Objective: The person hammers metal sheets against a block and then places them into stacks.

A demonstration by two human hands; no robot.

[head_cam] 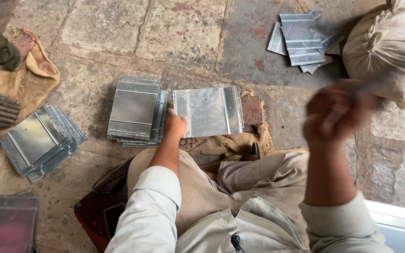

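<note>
We see our right hand (336,115) only as a raised blur, its grip unreadable, and the red-tinted sheet stack (11,224) cut off at the left edge.
</note>
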